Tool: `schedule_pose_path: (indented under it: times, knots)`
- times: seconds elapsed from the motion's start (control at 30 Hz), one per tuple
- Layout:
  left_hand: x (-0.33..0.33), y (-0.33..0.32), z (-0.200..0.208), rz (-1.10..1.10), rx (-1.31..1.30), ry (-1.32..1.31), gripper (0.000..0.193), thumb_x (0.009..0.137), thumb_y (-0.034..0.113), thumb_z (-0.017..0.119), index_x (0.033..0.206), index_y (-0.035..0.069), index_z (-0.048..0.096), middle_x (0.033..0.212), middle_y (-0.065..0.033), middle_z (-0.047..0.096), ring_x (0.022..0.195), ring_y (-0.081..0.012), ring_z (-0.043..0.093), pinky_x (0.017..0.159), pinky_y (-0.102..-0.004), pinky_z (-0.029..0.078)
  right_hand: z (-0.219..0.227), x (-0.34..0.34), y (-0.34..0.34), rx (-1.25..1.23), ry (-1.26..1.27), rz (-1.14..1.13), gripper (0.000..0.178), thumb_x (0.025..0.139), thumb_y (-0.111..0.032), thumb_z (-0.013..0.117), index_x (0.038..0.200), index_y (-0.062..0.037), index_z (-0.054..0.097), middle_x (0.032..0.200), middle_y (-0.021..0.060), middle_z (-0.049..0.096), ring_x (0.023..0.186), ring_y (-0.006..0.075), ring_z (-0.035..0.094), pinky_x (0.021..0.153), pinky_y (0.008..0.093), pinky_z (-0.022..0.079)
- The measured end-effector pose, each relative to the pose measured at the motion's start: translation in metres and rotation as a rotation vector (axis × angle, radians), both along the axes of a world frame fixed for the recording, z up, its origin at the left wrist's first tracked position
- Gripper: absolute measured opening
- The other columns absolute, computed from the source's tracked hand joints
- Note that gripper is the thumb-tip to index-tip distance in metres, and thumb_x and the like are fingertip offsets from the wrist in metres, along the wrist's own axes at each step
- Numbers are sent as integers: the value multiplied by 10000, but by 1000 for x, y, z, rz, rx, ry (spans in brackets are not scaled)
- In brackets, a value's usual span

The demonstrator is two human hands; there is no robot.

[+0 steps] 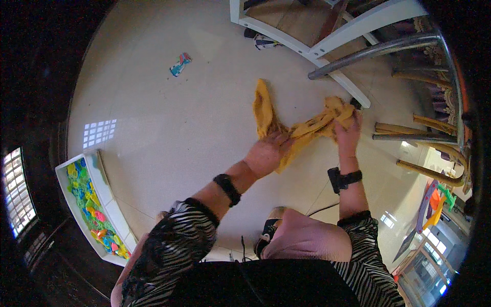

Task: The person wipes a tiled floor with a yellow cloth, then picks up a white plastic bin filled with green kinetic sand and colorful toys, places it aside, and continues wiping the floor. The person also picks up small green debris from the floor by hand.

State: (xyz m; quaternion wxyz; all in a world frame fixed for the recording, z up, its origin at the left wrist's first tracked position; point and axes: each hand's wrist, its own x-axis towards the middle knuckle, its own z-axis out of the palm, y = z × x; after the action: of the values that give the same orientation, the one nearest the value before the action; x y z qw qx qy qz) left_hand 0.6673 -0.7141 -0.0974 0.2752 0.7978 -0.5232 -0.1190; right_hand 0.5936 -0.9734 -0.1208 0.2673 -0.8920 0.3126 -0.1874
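A mustard-yellow cloth (308,127) lies bunched and twisted across the pale tiled floor in front of me. One end of it sticks up and away to the left in a narrow fold. My left hand (267,153) is closed on the middle of the cloth, its fingertips partly hidden in the folds. Farther right, my right hand (349,131) grips the bunched right end, close to the foot of a white frame. Both wrists wear black bands.
A white-framed piece of furniture (286,37) and metal chair legs (376,53) stand at the far right. A torn colourful wrapper (180,65) lies on the floor farther off. To the left is a white tray (110,192) of bright plastic toys. Colourful plastic pieces (437,204) sit at right.
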Motion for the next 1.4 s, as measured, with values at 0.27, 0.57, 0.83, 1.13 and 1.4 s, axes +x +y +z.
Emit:
schedule_pose_path:
  times: [0.27,0.57,0.83,1.13,1.4]
  knots:
    - [-4,10,-35,33,338,-176,520,736,257,591,1193,28,494,1309,-199,389,1222,-364,363,1032,-452,281,-79,82,84,-85,331,249,627,787,-372,570,1277,-18,404,1357,229,321,1294,434,177,1054,557,116]
    - [89,55,-38,304,297,-158,418,773,202,562,1162,53,527,1232,-188,468,1153,-389,421,981,-435,363,-44,245,139,-170,225,582,537,718,-198,565,1193,36,474,1315,237,368,1266,449,220,1031,583,139]
    - [85,74,-27,452,226,166,326,812,157,509,1120,66,561,1048,-138,597,951,-341,570,827,-402,483,-37,225,193,350,-112,848,385,670,43,492,1047,15,565,1097,211,559,1073,369,503,899,391,410]
    - [41,54,12,352,-84,-14,340,750,32,515,1088,40,541,1119,-190,540,1019,-351,535,878,-388,459,0,145,66,46,-130,394,396,714,-53,581,1105,-12,539,1175,156,536,1112,331,480,933,399,393]
    - [42,5,-27,250,172,-122,477,723,76,550,1193,39,482,1309,-204,381,1238,-363,341,1025,-411,324,-51,176,52,-443,576,334,434,737,-154,602,1116,31,501,1183,189,509,1160,361,414,966,455,343]
